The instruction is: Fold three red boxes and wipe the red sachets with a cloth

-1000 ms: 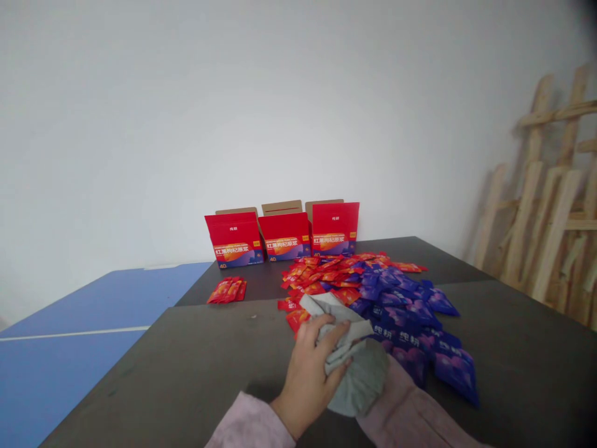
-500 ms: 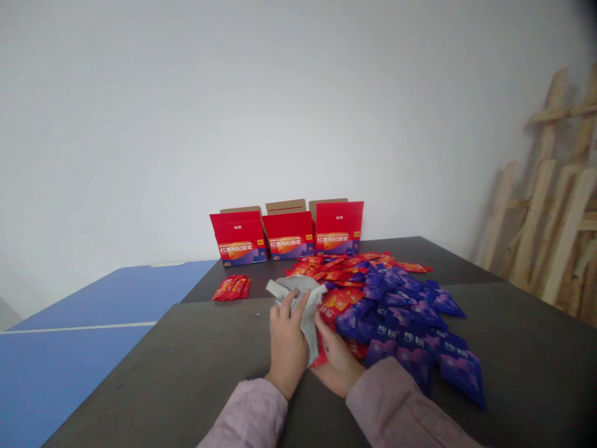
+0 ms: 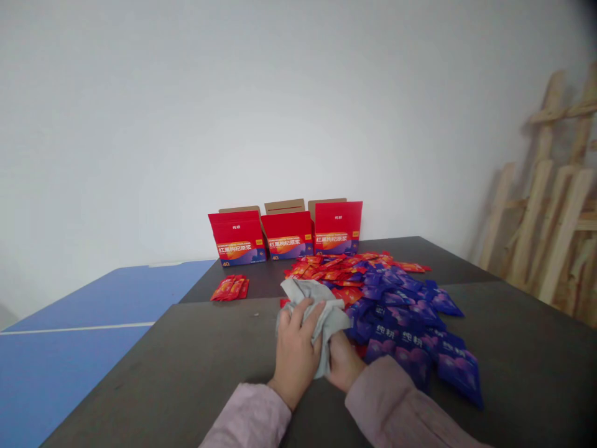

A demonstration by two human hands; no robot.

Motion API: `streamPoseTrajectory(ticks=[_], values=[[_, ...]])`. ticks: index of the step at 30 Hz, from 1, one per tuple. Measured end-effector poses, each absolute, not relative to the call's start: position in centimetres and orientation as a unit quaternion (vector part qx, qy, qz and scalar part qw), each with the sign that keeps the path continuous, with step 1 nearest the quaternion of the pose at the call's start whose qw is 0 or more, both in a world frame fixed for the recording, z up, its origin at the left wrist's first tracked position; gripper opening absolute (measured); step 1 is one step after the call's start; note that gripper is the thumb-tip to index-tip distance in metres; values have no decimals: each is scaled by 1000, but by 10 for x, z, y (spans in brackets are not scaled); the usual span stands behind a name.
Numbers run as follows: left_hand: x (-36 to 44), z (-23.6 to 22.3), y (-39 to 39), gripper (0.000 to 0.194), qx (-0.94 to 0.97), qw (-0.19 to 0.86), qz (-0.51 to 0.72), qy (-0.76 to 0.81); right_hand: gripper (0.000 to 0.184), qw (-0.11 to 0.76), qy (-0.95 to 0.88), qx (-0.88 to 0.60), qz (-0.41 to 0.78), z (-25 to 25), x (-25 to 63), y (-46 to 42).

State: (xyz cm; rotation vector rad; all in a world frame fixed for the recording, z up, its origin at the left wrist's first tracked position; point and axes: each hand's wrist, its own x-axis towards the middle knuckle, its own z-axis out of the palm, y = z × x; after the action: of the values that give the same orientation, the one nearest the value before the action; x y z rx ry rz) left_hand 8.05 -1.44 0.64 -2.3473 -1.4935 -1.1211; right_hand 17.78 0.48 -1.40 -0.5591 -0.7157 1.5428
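Observation:
A crumpled grey cloth (image 3: 310, 292) is in my left hand (image 3: 296, 351), whose fingers are curled over it and press it down. My right hand (image 3: 344, 361) is close beside it on the right, with its fingers and thumb mostly hidden under the cloth. A small red sachet (image 3: 283, 303) shows only as an edge at the cloth's left side; the rest of it is covered. Just beyond the hands, red sachets (image 3: 326, 267) lie in a pile that runs into a heap of purple sachets (image 3: 401, 311) on the right.
Three red cartons (image 3: 240, 236) with raised flaps stand in a row at the back. A small stack of red sachets (image 3: 231, 287) lies left of the pile on the dark table (image 3: 186, 367). Left is a blue table (image 3: 93, 354); wooden frames (image 3: 536, 230) lean at the right wall.
The cloth has been folded over to the right, covering the red sachet seen in my right hand before. My right hand's thumb has gone under it. My left hand has shifted slightly right.

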Motion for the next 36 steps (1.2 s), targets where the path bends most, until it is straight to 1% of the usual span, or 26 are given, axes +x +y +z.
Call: streamPoseTrajectory(ticks=[3,6,10,13,16,19,22,23,25,26,28,30,34,36], values=[[68,10,-3,51,-742,97,-393,-534,33,554,-294,-190,755,-8,172,-2],[52,11,8,43,-710,103,-415,-560,30,534,-311,-183,764,-4,168,-10],[36,9,18,38,-685,109,-423,-583,28,548,-329,-207,740,-2,172,-8],[30,6,20,38,-690,99,-408,-590,31,589,-299,-233,713,-2,181,3],[30,3,17,41,-716,82,-359,-593,35,633,-268,-265,676,-2,190,14],[36,3,10,37,-754,38,-285,-591,36,667,-254,-285,640,-2,197,21],[42,9,3,19,-791,-39,-244,-559,37,687,-245,-291,620,-2,201,24],[44,12,1,21,-796,-59,-244,-550,37,691,-242,-289,617,-2,201,24],[46,20,-1,35,-785,-69,-273,-552,40,694,-238,-285,617,-1,202,25],[47,23,-2,37,-774,-61,-296,-556,40,693,-241,-282,618,-1,202,25],[49,28,-2,27,-753,-36,-345,-559,39,686,-256,-274,624,-2,200,24],[52,29,-2,19,-745,-35,-374,-550,37,680,-272,-264,628,-2,198,22],[59,24,2,17,-745,-140,-384,-527,35,671,-289,-248,636,0,194,18],[60,20,4,22,-735,-207,-389,-515,36,667,-291,-245,641,2,193,17]])
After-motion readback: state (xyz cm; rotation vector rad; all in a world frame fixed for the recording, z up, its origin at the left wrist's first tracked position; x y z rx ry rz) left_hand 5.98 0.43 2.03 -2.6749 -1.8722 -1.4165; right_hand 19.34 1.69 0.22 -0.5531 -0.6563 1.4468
